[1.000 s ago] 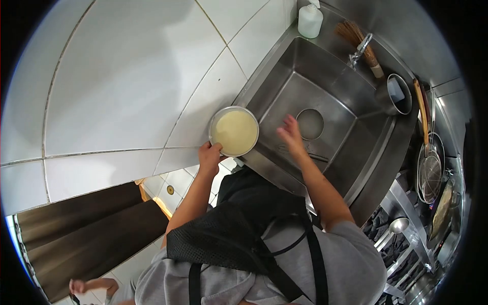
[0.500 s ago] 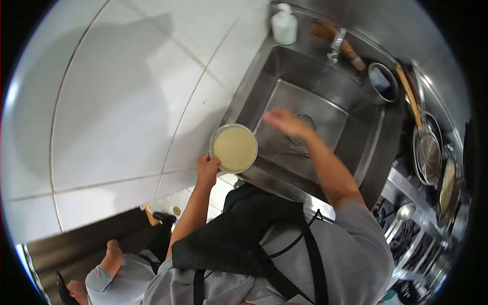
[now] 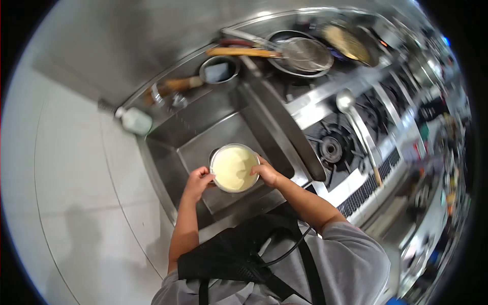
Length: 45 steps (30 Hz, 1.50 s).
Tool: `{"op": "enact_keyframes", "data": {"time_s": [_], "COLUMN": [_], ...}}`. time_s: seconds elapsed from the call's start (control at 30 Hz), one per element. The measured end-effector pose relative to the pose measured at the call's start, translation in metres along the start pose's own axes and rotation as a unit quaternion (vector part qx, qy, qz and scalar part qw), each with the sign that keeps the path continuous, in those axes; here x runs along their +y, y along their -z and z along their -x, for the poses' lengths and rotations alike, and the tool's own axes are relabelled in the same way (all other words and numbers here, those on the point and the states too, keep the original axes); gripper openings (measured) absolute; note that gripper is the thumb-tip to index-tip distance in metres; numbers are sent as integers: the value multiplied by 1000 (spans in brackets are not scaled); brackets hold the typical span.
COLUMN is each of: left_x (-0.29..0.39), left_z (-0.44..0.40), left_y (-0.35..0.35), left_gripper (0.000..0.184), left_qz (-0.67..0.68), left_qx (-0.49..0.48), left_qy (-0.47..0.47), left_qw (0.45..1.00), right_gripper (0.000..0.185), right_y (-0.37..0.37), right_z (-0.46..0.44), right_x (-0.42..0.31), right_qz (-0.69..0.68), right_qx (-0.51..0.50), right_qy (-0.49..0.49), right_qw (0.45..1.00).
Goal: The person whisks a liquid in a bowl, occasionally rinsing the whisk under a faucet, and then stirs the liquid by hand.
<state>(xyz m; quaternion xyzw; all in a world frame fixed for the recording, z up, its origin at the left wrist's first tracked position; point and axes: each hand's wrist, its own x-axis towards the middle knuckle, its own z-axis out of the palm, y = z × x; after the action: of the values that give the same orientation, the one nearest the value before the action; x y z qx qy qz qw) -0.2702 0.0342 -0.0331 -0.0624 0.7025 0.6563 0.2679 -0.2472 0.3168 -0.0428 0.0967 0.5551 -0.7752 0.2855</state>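
A round container (image 3: 234,168) with pale yellow contents is held over the steel sink (image 3: 195,143). My left hand (image 3: 196,184) grips its left rim, thumb on top and fingers beneath. On the right side, my right hand (image 3: 265,171) is closed on the rim, its thumb reaching over the edge. The container hides the sink's drain almost wholly. Whether the contents are liquid or set I cannot tell.
Behind the sink are a white soap bottle (image 3: 136,121), a faucet (image 3: 157,95), a brush (image 3: 179,84) and a metal pot (image 3: 219,70). To the right, a stove burner (image 3: 331,148), a ladle (image 3: 346,101), a strainer (image 3: 307,54) and a pan (image 3: 346,43) show.
The view has turned toward the stove. My right hand, earlier empty over the sink, now holds the container's right side. The container is now over the sink, and the other person is out of view.
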Motion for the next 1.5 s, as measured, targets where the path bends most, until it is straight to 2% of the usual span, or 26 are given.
{"op": "enact_keyframes", "data": {"time_s": [0.07, 0.1, 0.17, 0.23, 0.33, 0.4, 0.43, 0.5, 0.63, 0.73, 0.77, 0.83, 0.93, 1.0, 1.07, 1.2, 1.23, 1.27, 1.33, 1.37, 1.4, 1.43, 1.47, 1.5], "left_x": [43, 48, 65, 77, 74, 89, 99, 115, 118, 106, 106, 120, 137, 127, 131, 118, 124, 130, 122, 105, 120, 111, 104, 101], "left_z": [-28, -51, -93, -133, -206, -220, -221, -225, -236, -244, -248, -249, -252, -267, -258, -287, -278, -269, -266, -292, -258, -253, -266, -261], "left_y": [6, 17, 33, 52, 80, 84, 82, 80, 97, 105, 106, 100, 104, 112, 99, 119, 114, 111, 117, 143, 126, 127, 130, 120], "left_gripper": [21, 29, 26, 18, 17, 17, 17, 15, 17, 44, 44, 52, 62, 63, 66, 63, 54, 54, 45, 38, 37, 40, 44, 44], "left_qz": [106, 141, 174, 276, 281, 357, 354, 390, 393, 389, 388, 439, 442, 405, 307, 308, 313, 305, 451, 529, 662, 731, 732, 740], "left_qx": [-82, -99, 27, 66, 170, 153, 140, 179, 144, 122, 119, 177, 141, 128, 207, 171, 187, 180, 70, -42, 36, -29, -11, 16], "left_qy": [-1, -45, -58, -60, -53, -50, -44, -32, 5, 35, 34, 79, 61, 85, 94, 155, 176, 172, 35, -59, 29, -13, -94, -109], "left_qw": [991, 984, 983, 957, 943, 920, 924, 903, 908, 913, 913, 877, 884, 901, 924, 923, 914, 919, 889, 846, 748, 682, 675, 664], "right_gripper": [82, 79, 70, 64, 60, 57, 56, 57, 62, 64, 64, 65, 67, 67, 66, 68, 68, 68, 67, 65, 64, 61, 58, 58], "right_y": [16, 19, 27, 37, 32, 26, 26, 22, 13, 11, 12, 9, 14, 11, 12, 2, -1, -3, -4, -2, -4, -8, -13, -18], "right_z": [15, 27, 49, 71, 115, 143, 154, 174, 209, 225, 229, 237, 247, 255, 260, 277, 281, 285, 288, 291, 300, 307, 310, 313], "right_x": [-1, -2, -4, -1, -11, -10, -7, 0, 15, 29, 36, 42, 58, 60, 60, 60, 60, 63, 68, 73, 81, 84, 84, 83], "right_qz": [-95, -113, -165, -215, -244, -234, -245, -256, -297, -301, -299, -308, -311, -305, -299, -301, -298, -295, -312, -302, -295, -290, -285, -297], "right_qx": [36, 73, 129, 180, 240, 285, 278, 305, 333, 338, 346, 352, 354, 367, 380, 384, 387, 392, 404, 402, 409, 426, 441, 448], "right_qy": [70, 94, 117, 141, 192, 217, 218, 228, 225, 230, 229, 223, 223, 237, 256, 263, 267, 273, 280, 275, 271, 282, 293, 303], "right_qw": [992, 986, 971, 949, 920, 904, 903, 888, 866, 861, 859, 855, 853, 846, 837, 832, 830, 828, 813, 819, 820, 809, 799, 787]}}
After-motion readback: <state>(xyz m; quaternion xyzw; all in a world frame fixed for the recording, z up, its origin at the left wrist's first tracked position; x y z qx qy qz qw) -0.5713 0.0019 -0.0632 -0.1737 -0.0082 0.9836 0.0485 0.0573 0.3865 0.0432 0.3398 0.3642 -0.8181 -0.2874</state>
